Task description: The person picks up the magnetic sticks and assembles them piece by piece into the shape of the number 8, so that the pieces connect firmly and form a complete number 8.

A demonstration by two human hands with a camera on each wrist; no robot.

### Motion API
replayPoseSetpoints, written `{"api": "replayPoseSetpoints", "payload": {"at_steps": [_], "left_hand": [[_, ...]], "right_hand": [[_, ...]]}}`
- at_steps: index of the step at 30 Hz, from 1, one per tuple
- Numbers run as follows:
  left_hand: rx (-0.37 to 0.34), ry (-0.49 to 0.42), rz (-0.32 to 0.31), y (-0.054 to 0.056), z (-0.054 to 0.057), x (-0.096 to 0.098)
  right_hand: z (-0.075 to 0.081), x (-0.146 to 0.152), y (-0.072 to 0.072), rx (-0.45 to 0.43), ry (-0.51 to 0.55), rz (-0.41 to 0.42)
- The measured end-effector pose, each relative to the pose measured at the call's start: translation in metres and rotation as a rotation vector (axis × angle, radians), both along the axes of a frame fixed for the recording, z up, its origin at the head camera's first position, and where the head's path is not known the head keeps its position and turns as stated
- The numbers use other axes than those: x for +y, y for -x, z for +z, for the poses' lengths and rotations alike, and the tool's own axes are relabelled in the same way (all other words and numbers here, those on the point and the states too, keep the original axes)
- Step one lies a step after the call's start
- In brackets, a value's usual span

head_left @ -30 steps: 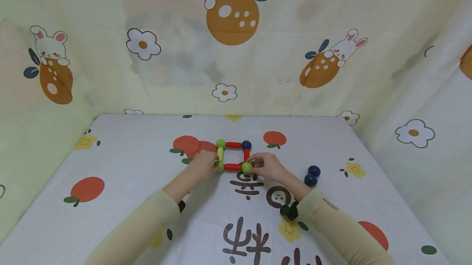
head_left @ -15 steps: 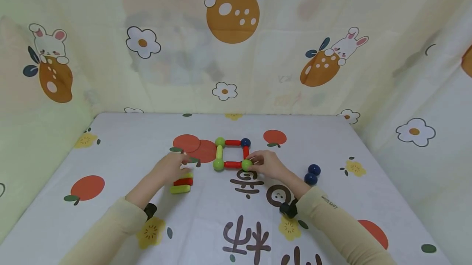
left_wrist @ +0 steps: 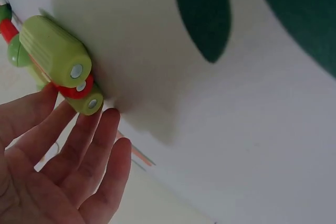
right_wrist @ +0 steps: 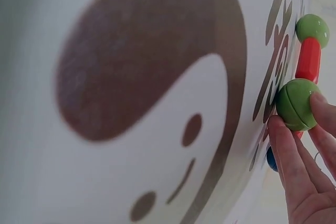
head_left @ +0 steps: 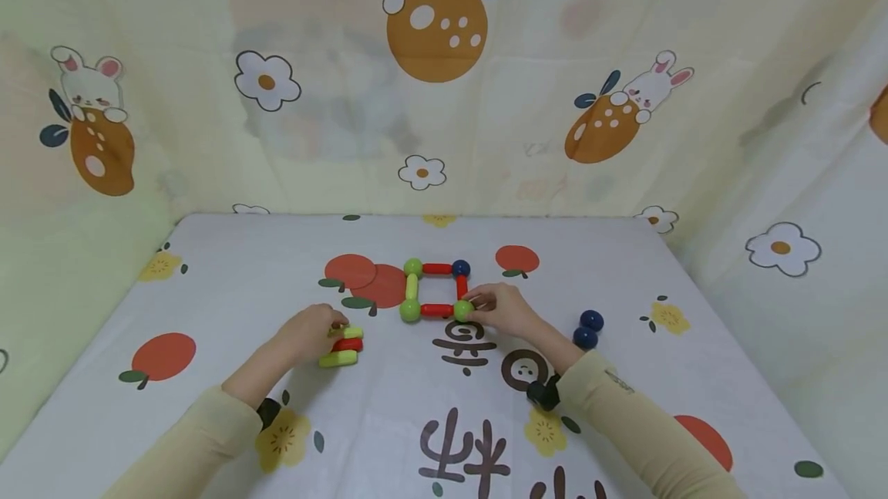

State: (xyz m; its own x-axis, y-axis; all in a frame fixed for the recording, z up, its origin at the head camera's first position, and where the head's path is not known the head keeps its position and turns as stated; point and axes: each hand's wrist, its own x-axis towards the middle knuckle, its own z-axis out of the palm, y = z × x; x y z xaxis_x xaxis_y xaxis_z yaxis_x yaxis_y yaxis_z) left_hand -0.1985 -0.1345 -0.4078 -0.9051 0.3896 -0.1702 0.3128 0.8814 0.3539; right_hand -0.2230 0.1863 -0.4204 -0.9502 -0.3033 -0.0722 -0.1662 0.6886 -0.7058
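Observation:
A square of magnetic rods and balls lies on the table; three rods are red and the left rod (head_left: 412,287) is yellow-green. Three corner balls are green and the far right ball (head_left: 461,268) is dark blue. My right hand (head_left: 505,309) pinches the near right green ball (right_wrist: 296,104) between thumb and fingers. To the left, my left hand (head_left: 310,333) reaches to a row of loose rods: a far green rod (left_wrist: 90,104), a red rod (head_left: 352,345) and a near green rod (head_left: 338,359). Its thumb and loosely extended fingers lie around the far rod's end.
Two dark blue balls (head_left: 588,329) sit together to the right, beyond the right forearm. The white tablecloth (head_left: 388,414) carries printed fruit, flowers and lettering. A patterned curtain (head_left: 333,129) rises behind the table's far edge.
My left hand has left the square's near left corner and moved left and down to the loose rods. My right hand stays on its green ball.

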Motion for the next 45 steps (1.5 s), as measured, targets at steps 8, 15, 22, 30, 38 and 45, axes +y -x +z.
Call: {"api": "replayPoseSetpoints", "payload": {"at_steps": [8,15,22,30,38,45], "left_hand": [[0.034,-0.005,-0.029,0.005,0.0,0.005],[0.054,-0.032,0.01,0.007,0.003,0.013],[-0.011,-0.159,-0.01,0.007,0.013,0.03],[-0.094,-0.213,0.004,0.005,0.013,0.051],[-0.325,-0.299,0.092,0.001,0.01,0.063],[-0.465,-0.322,0.174,-0.004,0.011,0.07]], "right_hand": [[0.001,0.001,0.002,0.0,-0.009,-0.01],[0.007,-0.001,-0.005,0.007,0.008,0.016],[0.003,-0.008,0.001,-0.021,-0.017,-0.017],[0.006,-0.005,0.001,-0.041,-0.042,-0.032],[0.007,-0.003,0.001,-0.043,-0.062,-0.041],[0.005,-0.005,0.0,-0.036,-0.05,-0.034]]}}
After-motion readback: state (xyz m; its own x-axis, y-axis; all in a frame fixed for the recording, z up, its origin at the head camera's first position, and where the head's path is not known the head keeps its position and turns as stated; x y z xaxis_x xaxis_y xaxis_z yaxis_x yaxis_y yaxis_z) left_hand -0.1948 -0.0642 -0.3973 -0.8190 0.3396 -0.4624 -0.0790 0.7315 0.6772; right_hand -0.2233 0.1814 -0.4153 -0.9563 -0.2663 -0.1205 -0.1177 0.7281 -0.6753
